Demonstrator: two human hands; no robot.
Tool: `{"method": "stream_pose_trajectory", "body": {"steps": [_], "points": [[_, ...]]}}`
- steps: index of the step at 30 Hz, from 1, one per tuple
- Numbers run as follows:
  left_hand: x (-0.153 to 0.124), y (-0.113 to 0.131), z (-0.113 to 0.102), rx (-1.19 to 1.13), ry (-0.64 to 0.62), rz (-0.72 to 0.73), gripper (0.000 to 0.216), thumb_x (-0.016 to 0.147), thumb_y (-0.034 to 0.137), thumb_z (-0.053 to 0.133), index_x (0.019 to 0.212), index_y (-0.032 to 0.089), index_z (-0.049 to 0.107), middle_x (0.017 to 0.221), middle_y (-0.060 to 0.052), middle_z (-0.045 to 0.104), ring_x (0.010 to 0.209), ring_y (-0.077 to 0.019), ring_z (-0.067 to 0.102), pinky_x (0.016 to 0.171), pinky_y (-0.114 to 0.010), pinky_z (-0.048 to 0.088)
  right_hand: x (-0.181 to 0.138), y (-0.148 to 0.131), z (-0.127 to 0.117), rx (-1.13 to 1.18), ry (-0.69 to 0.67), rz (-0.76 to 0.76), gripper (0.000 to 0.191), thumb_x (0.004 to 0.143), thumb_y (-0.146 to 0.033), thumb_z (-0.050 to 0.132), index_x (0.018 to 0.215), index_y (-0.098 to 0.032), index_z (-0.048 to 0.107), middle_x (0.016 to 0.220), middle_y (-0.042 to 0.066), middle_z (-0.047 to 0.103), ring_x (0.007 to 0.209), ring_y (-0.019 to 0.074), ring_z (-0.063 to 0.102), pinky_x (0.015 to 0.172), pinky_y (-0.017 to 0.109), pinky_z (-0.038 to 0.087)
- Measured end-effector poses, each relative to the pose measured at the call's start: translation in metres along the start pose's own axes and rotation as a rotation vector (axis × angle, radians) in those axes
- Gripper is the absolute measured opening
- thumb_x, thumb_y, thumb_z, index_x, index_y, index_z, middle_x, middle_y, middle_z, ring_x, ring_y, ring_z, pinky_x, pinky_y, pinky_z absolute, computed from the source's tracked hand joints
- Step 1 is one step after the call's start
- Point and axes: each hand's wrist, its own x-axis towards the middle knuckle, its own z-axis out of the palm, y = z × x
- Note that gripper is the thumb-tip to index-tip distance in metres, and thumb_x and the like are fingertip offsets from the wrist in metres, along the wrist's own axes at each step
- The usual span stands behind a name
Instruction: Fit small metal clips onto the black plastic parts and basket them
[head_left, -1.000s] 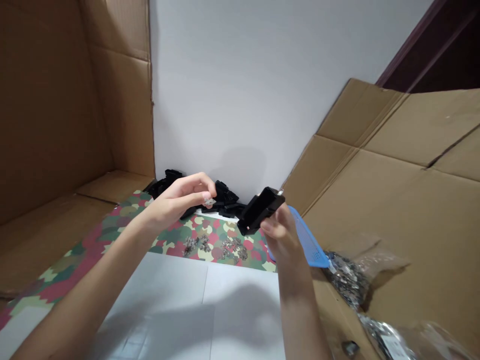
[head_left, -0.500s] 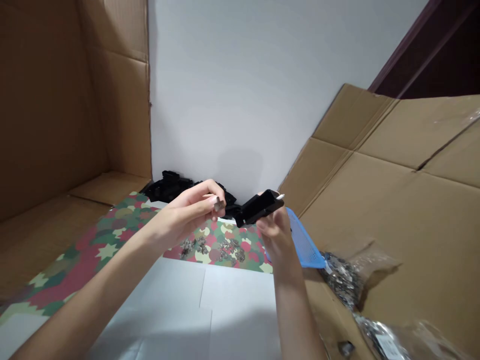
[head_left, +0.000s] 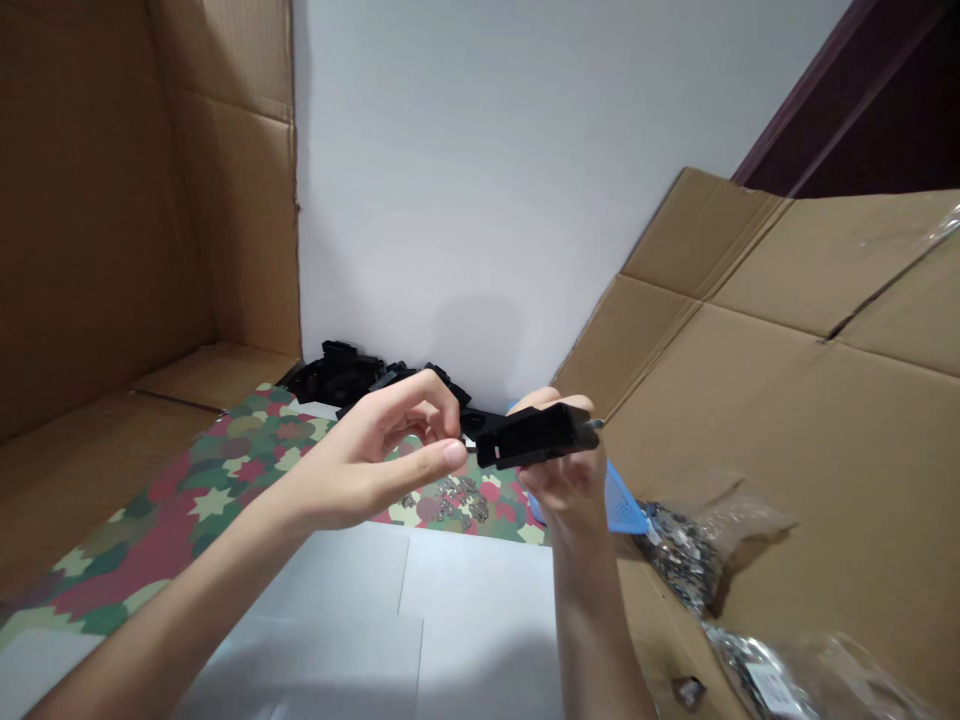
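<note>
My right hand (head_left: 566, 480) is closed round a black rectangular plastic housing (head_left: 529, 437), held up over the table. A small metal tip (head_left: 596, 424) sticks out at the housing's right end. My left hand (head_left: 397, 455) pinches a small flat metal piece (head_left: 471, 449) between thumb and forefinger, right at the housing's left end. Whether the piece is inside the housing or only touching it, I cannot tell. Beneath the hands, small metal pieces (head_left: 459, 500) lie in loose clusters on a camouflage-patterned sheet (head_left: 225, 470).
Black plastic parts (head_left: 337, 372) are heaped against the wall. A blue plastic basket (head_left: 624, 505) stands behind my right wrist. Clear bags of metal parts (head_left: 682, 550) lie to the right. Cardboard panels (head_left: 787, 400) flank both sides, and white sheets (head_left: 337, 610) cover the near table.
My left hand has brought the metal piece rightward to the housing's end. My right hand has turned the housing nearly level and shifted it slightly right.
</note>
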Motion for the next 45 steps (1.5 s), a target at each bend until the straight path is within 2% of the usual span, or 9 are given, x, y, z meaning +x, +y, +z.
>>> {"method": "stream_pose_trajectory", "body": {"steps": [11,15,22,24,29,34,38,41,45], "points": [[0.004,-0.010,0.001,-0.072,-0.052,-0.038,0.019,0.083,0.025,0.067,0.080,0.018,0.050,0.069,0.004,0.050,0.061,-0.0075,0.045,0.054,-0.019,0.035,-0.002,-0.010,0.007,-0.204,-0.065,-0.119,0.017,0.083,-0.035,0.064,0.095,-0.031,0.053,0.083,0.000,0.059,0.074,0.0181,0.056,0.059,0.032,0.045],[0.007,-0.016,0.004,-0.204,-0.040,-0.094,0.026,0.081,0.032,0.069,0.081,0.018,0.048,0.067,0.004,0.047,0.058,-0.0075,0.041,0.052,-0.019,0.033,-0.005,-0.005,0.010,-0.151,-0.010,-0.106,0.022,0.081,-0.031,0.067,0.097,-0.033,0.052,0.086,-0.002,0.058,0.075,0.0173,0.055,0.061,0.031,0.044],[0.007,-0.021,0.015,-0.292,0.029,-0.050,0.030,0.079,0.035,0.073,0.080,0.018,0.047,0.067,0.004,0.048,0.058,-0.0077,0.040,0.053,-0.019,0.032,-0.004,-0.009,0.018,-0.156,0.061,-0.146,0.018,0.083,-0.030,0.064,0.096,-0.032,0.052,0.084,0.000,0.058,0.078,0.0189,0.054,0.062,0.032,0.045],[0.008,-0.025,0.017,-0.356,0.009,-0.058,0.031,0.079,0.039,0.072,0.083,0.018,0.050,0.070,0.003,0.049,0.061,-0.0089,0.042,0.055,-0.020,0.033,-0.004,-0.010,0.021,-0.150,0.081,-0.162,0.016,0.083,-0.032,0.064,0.095,-0.033,0.053,0.083,0.000,0.057,0.077,0.0189,0.054,0.061,0.032,0.045],[0.012,-0.034,0.027,-0.682,-0.177,-0.137,0.042,0.075,0.055,0.069,0.084,0.015,0.059,0.076,-0.004,0.049,0.072,-0.0153,0.048,0.063,-0.026,0.039,-0.006,-0.009,0.029,-0.187,0.155,-0.197,0.017,0.084,-0.043,0.061,0.095,-0.034,0.053,0.080,0.001,0.054,0.074,0.0204,0.054,0.059,0.035,0.045],[0.009,-0.034,0.035,-0.842,-0.127,-0.162,0.037,0.071,0.048,0.074,0.081,0.017,0.058,0.073,-0.003,0.048,0.071,-0.0159,0.050,0.063,-0.025,0.040,-0.010,-0.007,0.035,-0.295,0.223,-0.245,0.019,0.085,-0.044,0.058,0.102,-0.036,0.052,0.081,0.003,0.056,0.075,0.0236,0.055,0.059,0.040,0.046],[0.006,-0.033,0.038,-0.880,-0.095,-0.145,0.032,0.074,0.044,0.073,0.080,0.017,0.057,0.070,-0.001,0.046,0.068,-0.0140,0.049,0.060,-0.023,0.038,-0.011,-0.007,0.038,-0.309,0.213,-0.274,0.019,0.086,-0.041,0.056,0.104,-0.037,0.054,0.083,0.003,0.057,0.073,0.0229,0.055,0.059,0.039,0.046],[0.007,-0.032,0.036,-0.836,-0.080,-0.116,0.036,0.074,0.047,0.072,0.080,0.016,0.056,0.068,-0.001,0.045,0.065,-0.0132,0.046,0.060,-0.024,0.038,-0.012,-0.003,0.038,-0.197,0.247,-0.236,0.021,0.084,-0.043,0.061,0.102,-0.035,0.055,0.085,0.003,0.057,0.075,0.0217,0.056,0.059,0.037,0.047],[0.005,-0.025,0.030,-0.555,-0.049,0.022,0.038,0.074,0.045,0.073,0.097,0.021,0.053,0.081,-0.002,0.053,0.075,-0.0156,0.049,0.066,-0.027,0.041,-0.012,0.006,0.039,0.067,0.280,-0.093,0.020,0.082,-0.044,0.064,0.096,-0.032,0.055,0.088,0.000,0.054,0.070,0.0162,0.053,0.056,0.031,0.044]]}}
